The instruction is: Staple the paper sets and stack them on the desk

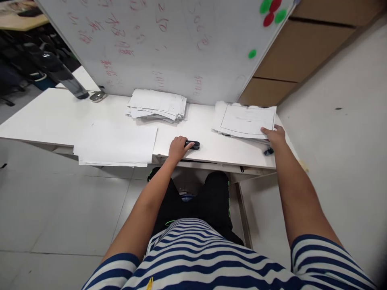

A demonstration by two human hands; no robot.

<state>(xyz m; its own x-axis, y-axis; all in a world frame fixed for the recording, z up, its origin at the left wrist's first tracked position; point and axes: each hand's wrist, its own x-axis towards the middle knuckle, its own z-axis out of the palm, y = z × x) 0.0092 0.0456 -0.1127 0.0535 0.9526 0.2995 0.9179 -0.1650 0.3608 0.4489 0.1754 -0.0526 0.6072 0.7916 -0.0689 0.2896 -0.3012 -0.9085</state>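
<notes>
Bench [199,124] is stretching across the view, and a whiteboard [181,48] with red writing is standing along its far side. At the left front, loose sheets [115,143] are lying with their near edge hanging over the front of the bench. A right-hand stack [242,119] of paper is lying toward the bench's right end, its top sheet showing a printed frame, while a middle stack [157,100], somewhat uneven, is sitting close to the whiteboard. A dark bottle [62,70] is standing at the far left.

Of the two hands, the left hand [178,149] is curling closed around one end of a black stapler [193,145] near the front edge. The right hand [277,136] is touching the right edge of the right-hand stack, its thumb lying on the top sheet; its other fingers are partly hiding, so I cannot tell how tightly it is gripping.

The stapler's long axis is running roughly sideways, along the front edge, with its free end pointing right. Relative to it, the right-hand stack is lying to the right and farther back, a stretch of bare bench separating them; the right hand is already touching that paper.

Among smaller things, a computer mouse [97,96] is resting beside the bottle, and a small dark object [268,151] is lying near the right forearm.
</notes>
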